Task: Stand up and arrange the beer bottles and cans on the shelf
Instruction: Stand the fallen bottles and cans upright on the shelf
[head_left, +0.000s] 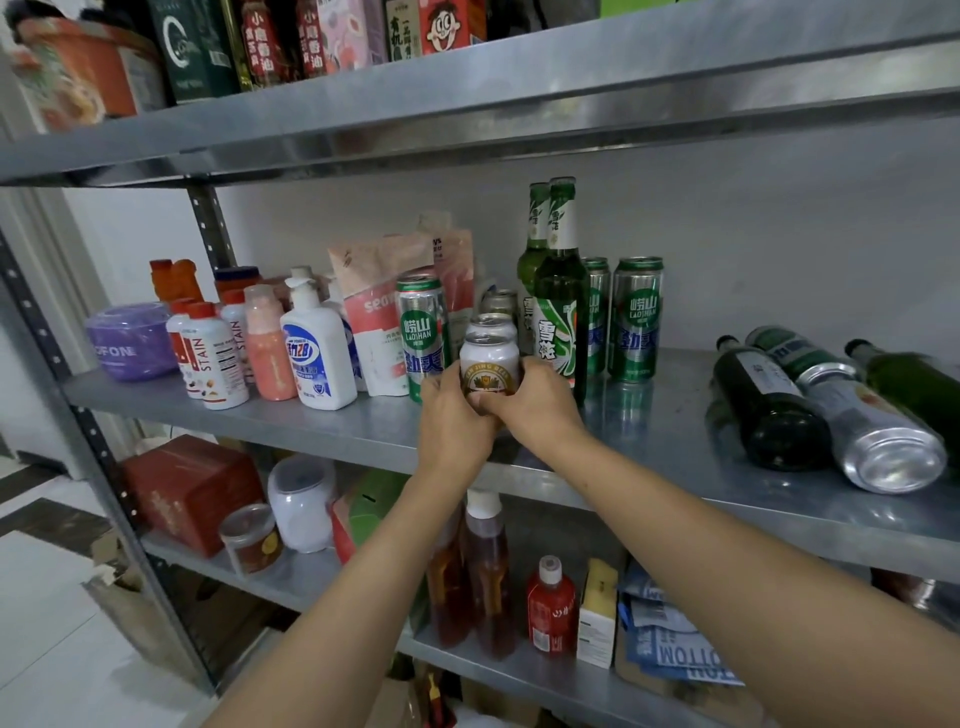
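The person is setting a short white beer can (489, 364) upright at the front of a row, so the step in hand is seating and squaring one can on the middle shelf (675, 431). The left hand (452, 415) and right hand (535, 400) both curl round its lower body from opposite sides, the right thumb lying across the front of the label. The can stands upright between the palms, pale with a gold and red crest and its silver top showing; whether its base fully rests on the shelf cannot be told. Just beyond the fingers two more white cans (491, 325) line up behind it. A tall green can (421, 338) stands close outside the left hand, and two green bottles (561, 312) stand close outside the right hand. Well out past the right forearm, a dark bottle (769, 400) and a silver bottle (857, 415) lie on their sides. The next move probably calls for letting go without nudging the row, then reaching right to stand those up.
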